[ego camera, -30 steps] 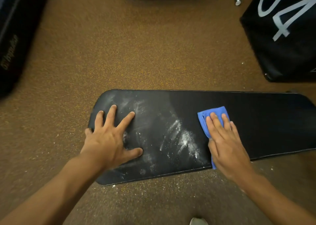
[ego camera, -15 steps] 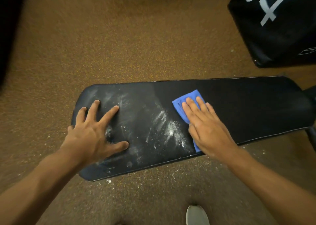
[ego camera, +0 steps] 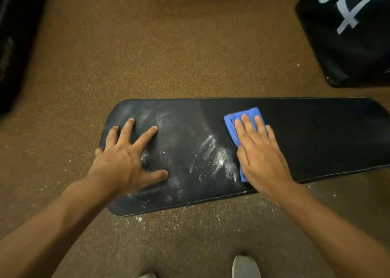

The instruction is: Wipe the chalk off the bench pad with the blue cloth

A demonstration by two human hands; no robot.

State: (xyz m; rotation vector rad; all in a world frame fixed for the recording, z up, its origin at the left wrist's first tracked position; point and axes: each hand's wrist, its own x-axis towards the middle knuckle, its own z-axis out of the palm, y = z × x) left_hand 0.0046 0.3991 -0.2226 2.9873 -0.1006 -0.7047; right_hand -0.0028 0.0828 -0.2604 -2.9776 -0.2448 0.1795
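A long black bench pad (ego camera: 316, 134) lies across the view above a brown speckled floor. White chalk smears (ego camera: 219, 159) cover its left half; the right half looks dark and clean. My right hand (ego camera: 261, 157) lies flat, palm down, pressing a folded blue cloth (ego camera: 233, 121) onto the pad just right of the thickest chalk. Most of the cloth is hidden under the hand. My left hand (ego camera: 128, 159) rests on the pad's left end with fingers spread, holding nothing.
A large black box with white numerals (ego camera: 348, 30) stands at the back right. Dark equipment (ego camera: 12, 45) lines the left edge. Chalk dust (ego camera: 139, 218) speckles the floor below the pad. A grey shoe tip (ego camera: 245, 267) shows at the bottom.
My right hand and the cloth stay at the right edge of the thick chalk patch, shifting only slightly. The left hand holds its place. The camera view moved a little.
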